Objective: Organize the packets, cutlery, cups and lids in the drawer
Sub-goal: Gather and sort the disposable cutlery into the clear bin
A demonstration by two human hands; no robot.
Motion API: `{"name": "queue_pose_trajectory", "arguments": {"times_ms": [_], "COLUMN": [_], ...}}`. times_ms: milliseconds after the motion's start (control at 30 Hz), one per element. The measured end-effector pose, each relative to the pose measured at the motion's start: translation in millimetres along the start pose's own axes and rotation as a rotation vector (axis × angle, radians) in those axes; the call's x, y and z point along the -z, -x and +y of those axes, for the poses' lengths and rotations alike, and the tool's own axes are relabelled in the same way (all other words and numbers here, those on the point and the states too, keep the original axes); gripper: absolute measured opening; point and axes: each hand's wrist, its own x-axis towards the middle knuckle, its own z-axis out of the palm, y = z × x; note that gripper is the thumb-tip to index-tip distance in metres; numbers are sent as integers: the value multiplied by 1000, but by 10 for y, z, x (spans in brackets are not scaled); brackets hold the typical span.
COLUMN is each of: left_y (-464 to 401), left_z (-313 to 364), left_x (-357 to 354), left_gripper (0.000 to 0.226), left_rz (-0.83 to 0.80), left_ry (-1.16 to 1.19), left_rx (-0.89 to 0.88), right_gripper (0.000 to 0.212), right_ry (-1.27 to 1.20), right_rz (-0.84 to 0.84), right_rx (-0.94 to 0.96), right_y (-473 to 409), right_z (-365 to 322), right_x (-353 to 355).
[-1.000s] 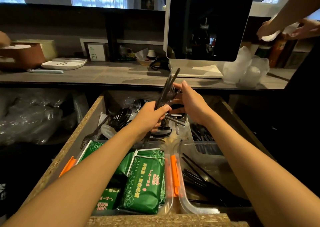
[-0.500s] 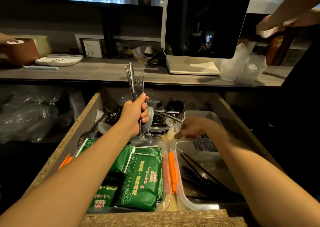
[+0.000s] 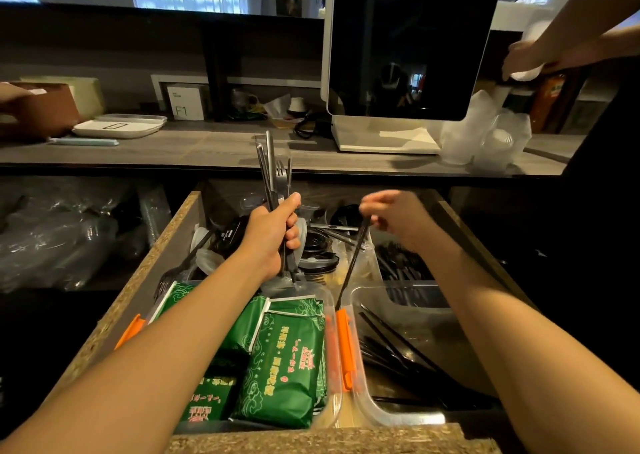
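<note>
An open wooden drawer (image 3: 145, 273) lies below me. My left hand (image 3: 273, 235) grips a bundle of black plastic cutlery (image 3: 275, 173) upright above the drawer's middle. My right hand (image 3: 391, 216) pinches one long black utensil (image 3: 351, 263) that slants down toward the gap between two clear tubs. The left tub (image 3: 334, 318), with orange clips, holds green packets (image 3: 287, 360). The right tub (image 3: 398, 415) holds loose black cutlery (image 3: 391, 346). Black lids (image 3: 317, 245) and more cutlery lie at the drawer's back.
A grey counter (image 3: 194, 145) runs behind the drawer with a white-framed screen (image 3: 408, 45), a white tray (image 3: 117, 128) and bagged clear cups (image 3: 491, 142). Another person's hands (image 3: 530, 58) work at the upper right. Plastic-wrapped goods (image 3: 59, 232) fill the shelf on the left.
My right hand let go of the bundle, dipped into the drawer and has come up pinching a single black utensil. My left hand keeps the bundle upright, shifted slightly left.
</note>
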Motion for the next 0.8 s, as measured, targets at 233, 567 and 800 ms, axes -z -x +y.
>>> {"name": "queue_pose_trajectory", "arguments": {"times_ms": [233, 567, 800], "left_y": [27, 308, 329], "left_z": [54, 127, 230], "left_x": [-65, -208, -226], "left_gripper": [21, 26, 43], "left_rz": [21, -396, -545], "left_ry": [-50, -197, -87], "left_rx": [-105, 173, 251], "right_gripper": [17, 15, 5], "right_ry": [-517, -471, -443], "right_rz": [439, 308, 428], "right_rx": [264, 356, 356], "right_y": [7, 209, 219], "right_z": [-283, -384, -416], "right_x": [105, -280, -290]}}
